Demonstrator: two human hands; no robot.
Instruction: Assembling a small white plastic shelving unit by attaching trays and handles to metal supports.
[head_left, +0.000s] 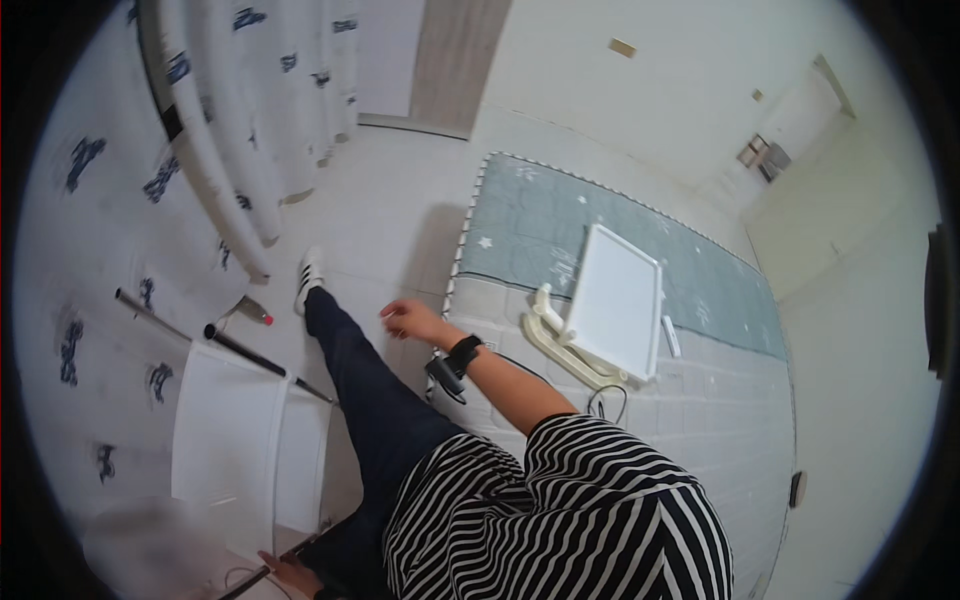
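At the lower left stands a partly assembled rack with white shelf panels [228, 430] and metal and black poles [245, 352]. My left hand [290, 574] is low beside it, its fingers closed round the end of a black pole [245, 582]; part of the grip is hidden by my dark trousers. My right hand [408, 319] hangs in the air over my leg, between the rack and the bed, fingers loosely bent and apart with nothing visible in them. A black band with a dark device [447, 378] is on that wrist.
On the bed [720, 420] to the right lie a white rimmed tray [617, 300], cream curved parts [560, 350], a small white bar [670, 337] and a black cable [610, 402]. Patterned curtains [110, 230] hang at left. A red-tipped object [256, 314] lies near my shoe [310, 282].
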